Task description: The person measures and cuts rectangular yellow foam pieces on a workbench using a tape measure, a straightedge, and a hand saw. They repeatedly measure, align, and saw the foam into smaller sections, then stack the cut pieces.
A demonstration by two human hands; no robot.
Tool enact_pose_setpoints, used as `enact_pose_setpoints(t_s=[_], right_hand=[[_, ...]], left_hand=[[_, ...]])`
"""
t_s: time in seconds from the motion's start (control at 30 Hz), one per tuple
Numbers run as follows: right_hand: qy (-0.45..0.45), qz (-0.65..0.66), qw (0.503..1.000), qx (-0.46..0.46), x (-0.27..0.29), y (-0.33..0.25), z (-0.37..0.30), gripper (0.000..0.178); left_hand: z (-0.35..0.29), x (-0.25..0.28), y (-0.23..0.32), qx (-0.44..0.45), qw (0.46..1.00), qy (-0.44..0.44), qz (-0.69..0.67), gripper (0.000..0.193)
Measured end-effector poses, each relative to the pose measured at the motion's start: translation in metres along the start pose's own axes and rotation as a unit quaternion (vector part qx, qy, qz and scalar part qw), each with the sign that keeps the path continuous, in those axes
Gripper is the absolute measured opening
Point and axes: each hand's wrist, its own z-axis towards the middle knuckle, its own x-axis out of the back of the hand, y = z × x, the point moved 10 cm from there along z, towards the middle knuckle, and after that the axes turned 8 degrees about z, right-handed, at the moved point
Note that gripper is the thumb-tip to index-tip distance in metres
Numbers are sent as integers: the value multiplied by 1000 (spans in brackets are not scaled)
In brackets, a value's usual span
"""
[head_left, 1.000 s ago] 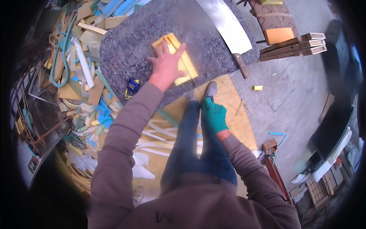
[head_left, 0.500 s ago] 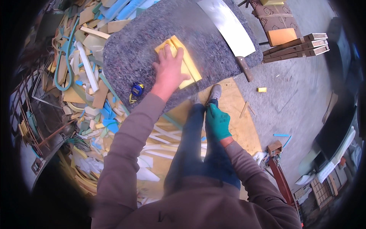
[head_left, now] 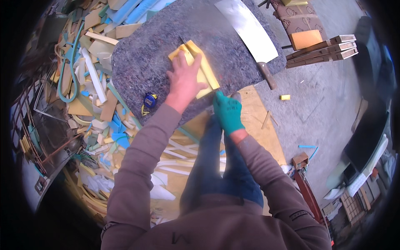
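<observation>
On the mottled grey felt-covered table (head_left: pixel 146 46) lies a yellow foam block (head_left: pixel 208 73) with a lengthwise slit. My bare left hand (head_left: pixel 185 79) presses on it from above, fingers spread. At the block's near end, my right hand (head_left: pixel 228 110) in a green glove is closed round a knife. Its handle is hidden in the glove. The knife's narrow dark blade (head_left: pixel 182 40) pokes out past the foam's far end, in line with the slit; the foam hides most of it. A blue-and-yellow tape measure (head_left: pixel 150 100) rests left of my left forearm.
A big cleaver (head_left: pixel 250 31) lies at the table's right side, its wooden handle over the edge. Foam offcuts (head_left: pixel 93 75) pile up on the left. Right of the table stand a patterned chair (head_left: pixel 300 18) and stacked wooden frames (head_left: pixel 321 52). A small yellow foam piece (head_left: pixel 285 97) is on the floor.
My right hand has moved up and left to the foam's near end. The blade now shows beyond the far end of the slit. My left hand stays on the foam.
</observation>
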Motion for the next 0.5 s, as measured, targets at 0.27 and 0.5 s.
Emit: enact_pose_setpoints(t_s=[0.27, 0.5], right_hand=[[-71, -24, 997, 2, 33, -8, -58, 13], [-10, 1, 1000, -13, 9, 14, -51, 11]], left_hand=[[7, -3, 6, -6, 996, -32, 82, 111], [9, -2, 6, -25, 995, -28, 90, 117]])
